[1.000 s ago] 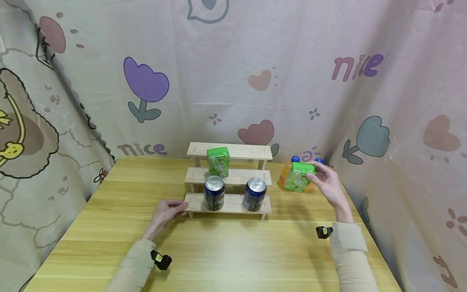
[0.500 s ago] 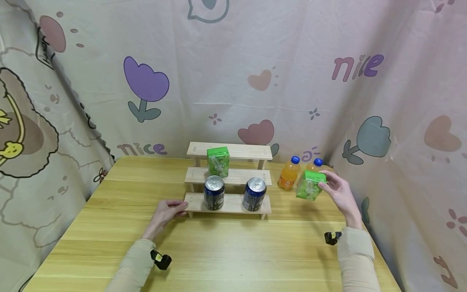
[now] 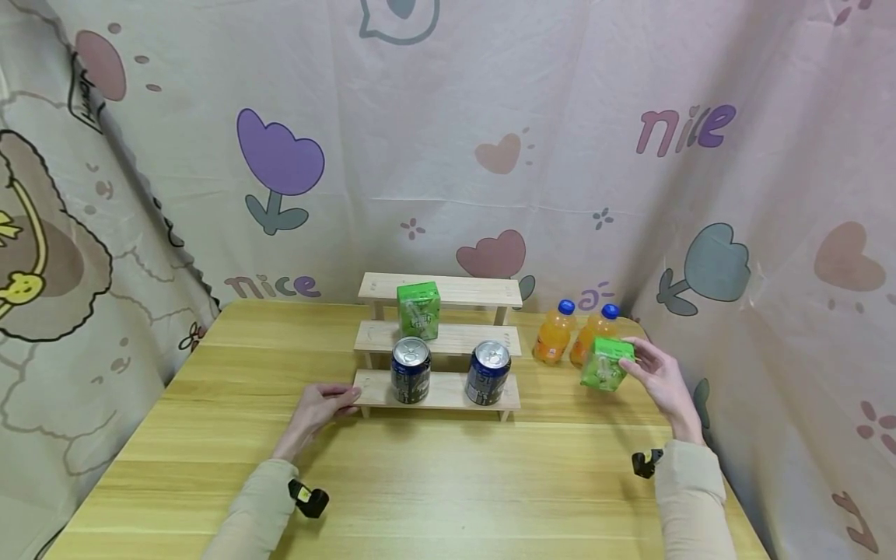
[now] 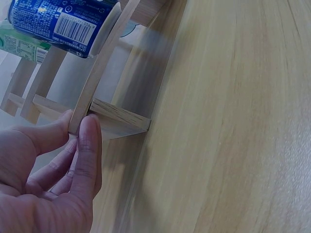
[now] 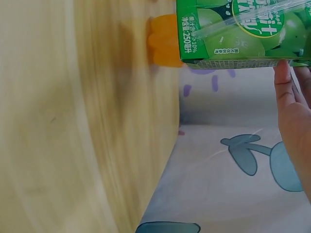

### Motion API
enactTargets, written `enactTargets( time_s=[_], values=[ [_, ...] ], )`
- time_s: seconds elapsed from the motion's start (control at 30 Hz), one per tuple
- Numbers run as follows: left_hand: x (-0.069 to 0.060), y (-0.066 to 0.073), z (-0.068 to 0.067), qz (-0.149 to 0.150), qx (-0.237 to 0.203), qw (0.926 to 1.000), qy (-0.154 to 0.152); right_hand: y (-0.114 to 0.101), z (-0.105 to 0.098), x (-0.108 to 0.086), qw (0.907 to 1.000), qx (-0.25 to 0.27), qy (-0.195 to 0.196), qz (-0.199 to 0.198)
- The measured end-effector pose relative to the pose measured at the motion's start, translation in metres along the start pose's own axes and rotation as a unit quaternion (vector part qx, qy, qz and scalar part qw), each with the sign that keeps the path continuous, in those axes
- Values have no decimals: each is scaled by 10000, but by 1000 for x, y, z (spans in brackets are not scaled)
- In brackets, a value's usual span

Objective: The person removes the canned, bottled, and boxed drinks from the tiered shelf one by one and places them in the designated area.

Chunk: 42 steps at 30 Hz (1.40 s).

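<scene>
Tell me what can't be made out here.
Head view: lower part of the right orange bottle, partly behind the held green carton.
Head view: lettering on the right can, too small to read.
Left wrist: part of the left can, cut off by the top edge.
Right wrist: part of the right hand, past the right edge.

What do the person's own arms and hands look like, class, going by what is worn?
The left hand and right hand are bare. The left sleeve and right sleeve are long and pale beige; the right ends in a wide cuff. A small, boxy black device with a yellow patch sits near the left sleeve's end, another dark device near the right's.
</scene>
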<state>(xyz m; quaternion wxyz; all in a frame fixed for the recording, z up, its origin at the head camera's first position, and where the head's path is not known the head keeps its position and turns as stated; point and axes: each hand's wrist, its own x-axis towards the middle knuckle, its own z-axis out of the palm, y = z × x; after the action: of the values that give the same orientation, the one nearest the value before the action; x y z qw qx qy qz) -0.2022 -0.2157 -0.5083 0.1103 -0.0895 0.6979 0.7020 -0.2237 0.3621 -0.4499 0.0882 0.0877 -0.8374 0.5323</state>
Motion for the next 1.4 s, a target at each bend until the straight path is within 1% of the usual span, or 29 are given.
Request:
enactTargets(
  time_s=[0.2,0.4,0.57,0.77,0.97,1.17,1.4],
  values=[
    [0,0,0,-38,-14,10000,28,7,-3,1,9997,-144,-66,172],
    [-1,1,1,-50,12,10000,64,12,-4,1,9993,-287,-105,224],
    [-1,1,1,-41,69,9999,81,15,-6,4,9978,-589,-141,258],
    [-1,0,1,-7,168,9998,97,18,-5,5,9959,-799,-165,395],
    [-1,1,1,-20,153,9998,83,19,-5,7,9944,-912,-226,484],
    [-2,2,1,-38,113,9999,76,22,-4,8,9935,-994,-314,469],
    [-1,1,1,-77,-14,9999,84,24,-3,7,9942,-967,-281,368]
  ],
)
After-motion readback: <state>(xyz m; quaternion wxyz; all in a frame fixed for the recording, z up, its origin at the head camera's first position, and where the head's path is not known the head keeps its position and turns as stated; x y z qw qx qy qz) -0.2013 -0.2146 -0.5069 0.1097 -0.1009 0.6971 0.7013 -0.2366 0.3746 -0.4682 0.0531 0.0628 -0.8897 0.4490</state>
